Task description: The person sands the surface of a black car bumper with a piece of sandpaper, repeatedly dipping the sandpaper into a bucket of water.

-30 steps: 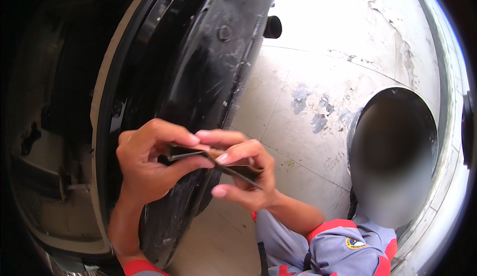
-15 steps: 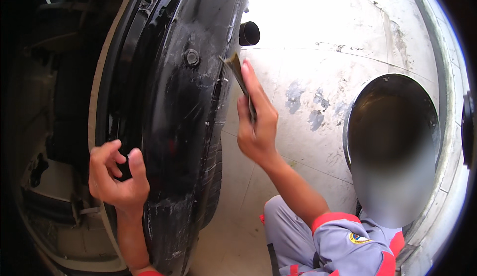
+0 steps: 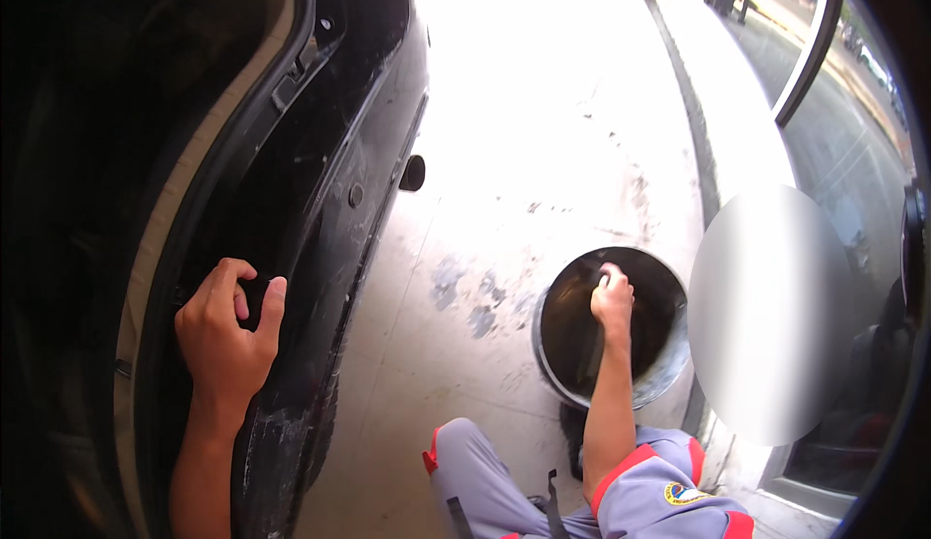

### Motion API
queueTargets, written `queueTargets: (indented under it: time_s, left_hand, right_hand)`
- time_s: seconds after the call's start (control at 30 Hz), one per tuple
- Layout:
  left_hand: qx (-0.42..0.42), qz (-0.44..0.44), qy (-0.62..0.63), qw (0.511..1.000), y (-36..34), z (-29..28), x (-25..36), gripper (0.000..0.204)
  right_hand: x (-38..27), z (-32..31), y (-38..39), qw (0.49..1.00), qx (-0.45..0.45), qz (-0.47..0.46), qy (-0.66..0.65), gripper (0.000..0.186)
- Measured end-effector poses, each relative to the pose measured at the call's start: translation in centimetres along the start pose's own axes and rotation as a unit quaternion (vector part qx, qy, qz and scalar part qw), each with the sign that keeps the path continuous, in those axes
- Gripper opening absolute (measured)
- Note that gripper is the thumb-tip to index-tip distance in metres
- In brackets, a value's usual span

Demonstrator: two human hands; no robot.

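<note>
My left hand (image 3: 225, 331) is half curled, thumb apart from the fingers and nothing between them. It hovers at the inner edge of a car's dark rear opening, beside the scuffed black bumper (image 3: 330, 238). To the right, my right hand (image 3: 612, 299) is over the mouth of a round metal bucket (image 3: 543, 364) with a dark inside. Its fingers are drawn together; whatever they hold is hidden from this angle. The bumper carries dull, whitish scratched areas and a small round sensor (image 3: 356, 195).
A dark exhaust pipe (image 3: 413, 174) sticks out past the bumper. Pale floor tiles (image 3: 407, 345) with grey stains lie between car and bucket. My bent knee in grey trousers (image 3: 475, 471) is at the lower middle. Beyond the bucket run a ledge (image 3: 737, 122) and a window (image 3: 844, 190).
My right hand has gone from beside the bumper, where it held a folded brownish sheet like sandpaper, to over the bucket. The view has swung right; my left hand stays near the opening.
</note>
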State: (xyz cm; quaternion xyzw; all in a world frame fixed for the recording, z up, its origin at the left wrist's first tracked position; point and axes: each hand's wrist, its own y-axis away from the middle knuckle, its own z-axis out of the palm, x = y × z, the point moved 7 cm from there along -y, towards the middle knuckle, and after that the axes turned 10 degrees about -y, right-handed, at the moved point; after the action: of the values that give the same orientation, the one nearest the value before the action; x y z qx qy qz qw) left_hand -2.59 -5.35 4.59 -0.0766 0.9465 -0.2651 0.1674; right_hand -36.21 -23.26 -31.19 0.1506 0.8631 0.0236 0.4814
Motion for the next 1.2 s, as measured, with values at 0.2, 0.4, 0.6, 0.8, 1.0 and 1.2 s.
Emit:
queueTargets:
  time_s: [0.2,0.4,0.6,0.8,1.0,1.2]
  left_hand:
    - [-0.022,-0.018,0.03,0.999,0.0,1.4,0.3,0.024]
    - [-0.04,-0.034,0.024,0.998,0.2,0.8,-0.1,0.023]
    - [-0.048,-0.017,0.021,0.998,0.0,1.1,0.5,0.028]
    - [-0.042,-0.01,0.024,0.999,0.3,1.1,-0.2,0.027]
    - [-0.012,0.01,0.043,0.999,-0.1,1.5,-0.1,0.029]
    - [-0.026,-0.005,0.034,0.999,0.4,1.4,-1.1,0.03]
  right_hand:
    - [10.2,3.6,-9.2,0.928,-0.2,0.047,0.312,0.034]
    - [26.9,13.7,-11.1,0.888,-0.224,0.132,0.378,0.033]
    - [39.1,11.4,-12.2,0.964,-0.123,0.223,-0.071,0.033]
    - [32.1,12.2,-7.4,0.731,-0.437,0.309,-0.422,0.037]
    - [-0.5,-2.8,-7.3,0.778,-0.566,0.057,-0.267,0.026]
    - [-26.8,3.7,2.3,0.774,-0.451,-0.413,-0.163,0.024]
